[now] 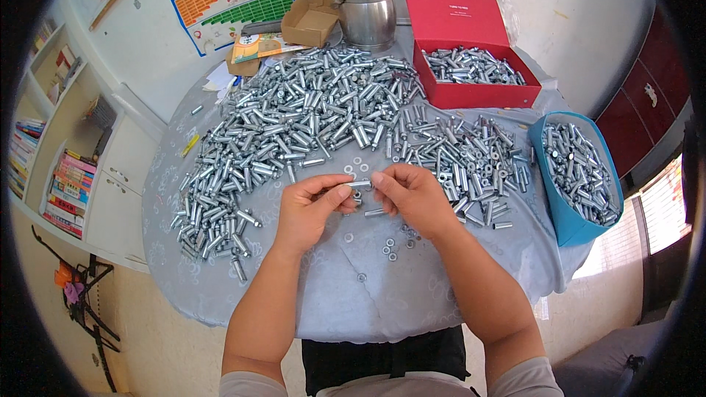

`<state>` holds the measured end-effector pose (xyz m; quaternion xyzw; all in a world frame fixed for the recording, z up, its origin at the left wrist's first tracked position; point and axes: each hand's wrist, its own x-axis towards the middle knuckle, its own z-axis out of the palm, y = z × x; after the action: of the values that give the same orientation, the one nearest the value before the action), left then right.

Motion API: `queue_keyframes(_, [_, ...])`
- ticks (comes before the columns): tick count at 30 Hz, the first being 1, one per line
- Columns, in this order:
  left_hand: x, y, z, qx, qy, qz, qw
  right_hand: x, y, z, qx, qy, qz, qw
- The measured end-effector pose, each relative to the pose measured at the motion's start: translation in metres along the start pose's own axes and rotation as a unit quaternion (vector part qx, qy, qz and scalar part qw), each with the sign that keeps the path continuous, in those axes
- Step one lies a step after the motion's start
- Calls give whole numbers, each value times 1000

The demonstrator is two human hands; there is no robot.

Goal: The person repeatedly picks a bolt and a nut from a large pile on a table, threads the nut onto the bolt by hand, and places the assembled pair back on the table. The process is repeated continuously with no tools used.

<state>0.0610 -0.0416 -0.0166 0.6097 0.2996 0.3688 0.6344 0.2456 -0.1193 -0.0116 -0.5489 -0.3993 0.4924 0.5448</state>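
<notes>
The fingers of the left hand [303,209] grip a bolt [359,184] lying crosswise above the table [331,305]; those of the right hand [419,195] pinch its right end. Washers [349,169] lie just beyond the hands, nuts [392,256] nearer the table's front edge. A large pile [301,106] of bolts spreads left and behind, a smaller pile [460,165] right. Farther right stand a red box [478,95] and a blue bin [565,224], both holding metal parts [581,176].
</notes>
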Motion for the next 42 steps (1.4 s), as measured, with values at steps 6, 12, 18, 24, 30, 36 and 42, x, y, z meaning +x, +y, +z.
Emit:
queue_keyframes(6, [1, 0, -1, -16, 4, -4, 1000, 0, -3, 4, 7, 20, -8, 1000])
queue_keyframes(12, [1, -2, -1, -30, 4, -6, 1000, -3, -2, 11, 73, 52, -87, 992])
queue_keyframes(18, [1, -1, 0, -35, 9, -8, 999, 1, 6, 4, 61, 13, -88, 994])
queue_keyframes(24, [1, -2, 0, -34, 4, -4, 999, 2, 8, -1, 44, -14, -58, 997])
queue_keyframes(30, [1, -4, -1, -31, 6, -5, 999, 0, -2, -3, 14, -19, 67, 998])
queue_keyframes(36, [2, -1, -2, -52, 34, -40, 997, 2, 4, 0, 51, 29, -108, 992])
queue_keyframes(42, [1, -2, 2, -50, -3, -27, 998, 1, -6, 0, 109, 14, 54, 992])
